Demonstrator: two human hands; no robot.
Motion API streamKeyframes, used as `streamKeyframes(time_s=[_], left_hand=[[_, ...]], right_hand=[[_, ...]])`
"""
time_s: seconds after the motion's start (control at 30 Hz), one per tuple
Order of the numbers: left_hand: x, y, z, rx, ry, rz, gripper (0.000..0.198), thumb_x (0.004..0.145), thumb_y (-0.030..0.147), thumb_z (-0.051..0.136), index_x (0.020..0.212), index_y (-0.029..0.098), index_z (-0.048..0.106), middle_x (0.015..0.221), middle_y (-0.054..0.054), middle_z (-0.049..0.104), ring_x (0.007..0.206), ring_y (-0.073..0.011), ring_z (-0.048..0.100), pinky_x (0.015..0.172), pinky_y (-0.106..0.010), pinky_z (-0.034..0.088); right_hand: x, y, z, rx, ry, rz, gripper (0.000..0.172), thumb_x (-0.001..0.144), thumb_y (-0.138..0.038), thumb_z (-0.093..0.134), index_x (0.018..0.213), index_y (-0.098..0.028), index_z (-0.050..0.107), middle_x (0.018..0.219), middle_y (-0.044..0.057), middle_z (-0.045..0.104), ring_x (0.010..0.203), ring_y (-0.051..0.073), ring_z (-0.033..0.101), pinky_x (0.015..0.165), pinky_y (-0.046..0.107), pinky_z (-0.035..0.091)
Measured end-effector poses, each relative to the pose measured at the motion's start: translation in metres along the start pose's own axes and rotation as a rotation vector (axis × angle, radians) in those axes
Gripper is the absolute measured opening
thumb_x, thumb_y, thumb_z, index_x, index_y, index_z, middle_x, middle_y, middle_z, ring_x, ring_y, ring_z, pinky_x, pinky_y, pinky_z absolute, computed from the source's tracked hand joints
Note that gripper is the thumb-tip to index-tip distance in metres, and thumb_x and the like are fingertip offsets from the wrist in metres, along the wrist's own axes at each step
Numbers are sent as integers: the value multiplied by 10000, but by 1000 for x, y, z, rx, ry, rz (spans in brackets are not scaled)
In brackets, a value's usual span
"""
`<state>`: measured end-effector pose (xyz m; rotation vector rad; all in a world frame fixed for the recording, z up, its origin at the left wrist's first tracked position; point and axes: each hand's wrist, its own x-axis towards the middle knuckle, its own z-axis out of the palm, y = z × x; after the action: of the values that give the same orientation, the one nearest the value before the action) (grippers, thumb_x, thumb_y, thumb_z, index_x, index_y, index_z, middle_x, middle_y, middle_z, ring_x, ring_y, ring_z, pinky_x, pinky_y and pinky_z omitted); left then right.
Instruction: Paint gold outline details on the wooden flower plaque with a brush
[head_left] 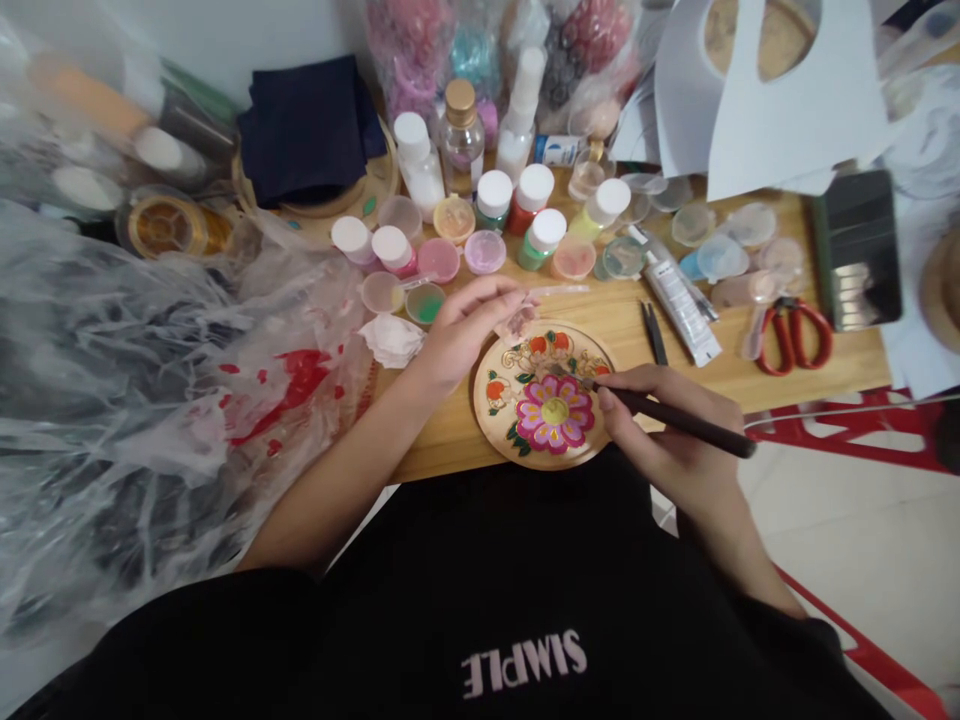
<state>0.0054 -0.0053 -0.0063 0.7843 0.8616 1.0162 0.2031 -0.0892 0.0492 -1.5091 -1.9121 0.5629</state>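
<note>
We note: right hand fingers pinch the brush, its tip just beyond them on the painted disc. Left hand fingers curl at the far rim, probably bracing it. Whether they pinch anything, we cannot tell.

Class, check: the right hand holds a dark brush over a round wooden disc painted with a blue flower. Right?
No: the head view shows a pink flower, not blue. The right hand does hold the dark brush over the round wooden disc.
</note>
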Motion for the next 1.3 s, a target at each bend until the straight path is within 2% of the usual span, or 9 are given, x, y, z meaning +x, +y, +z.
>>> streamKeyframes(time_s=[0.13, 0.33, 0.8, 1.03, 1.3], left_hand=[[0, 1, 0, 9, -6, -8, 98, 820, 277, 693, 809, 182, 671, 794, 27, 725, 744, -83, 677, 688, -213, 507], [-2, 4, 2, -12, 9, -23, 48, 824, 218, 673, 797, 178, 676, 796, 35, 727, 759, -75, 675, 743, -212, 513], [-2, 3, 1, 41, -3, -21, 98, 845, 283, 663, 827, 186, 658, 819, 25, 721, 758, -92, 671, 692, -223, 509], [-3, 4, 3, 25, 18, -35, 107, 822, 302, 680, 803, 197, 674, 801, 19, 729, 795, -116, 679, 771, -263, 526], [-2, 3, 3, -6, 13, -38, 104, 818, 292, 689, 807, 190, 673, 831, 16, 734, 787, -111, 679, 754, -255, 518]], right_hand=[[0, 1, 0, 16, 21, -21, 73, 827, -182, 684, 885, -226, 673, 760, 1, 741, 617, 122, 693, 555, 232, 561], [-5, 2, -1, 31, 74, 22, 73, 823, -196, 695, 880, -240, 684, 780, 0, 754, 640, 137, 708, 571, 251, 581], [-7, 8, 0, 9, 61, 21, 89, 819, -191, 697, 890, -244, 691, 775, -9, 746, 655, 131, 705, 583, 243, 570], [-6, 7, 0, 13, 53, 37, 74, 826, -215, 687, 890, -251, 696, 787, 5, 750, 670, 155, 712, 590, 285, 588], [-6, 8, 1, 46, 47, 41, 95, 817, -196, 696, 893, -253, 694, 809, 3, 754, 689, 153, 713, 614, 281, 587]])
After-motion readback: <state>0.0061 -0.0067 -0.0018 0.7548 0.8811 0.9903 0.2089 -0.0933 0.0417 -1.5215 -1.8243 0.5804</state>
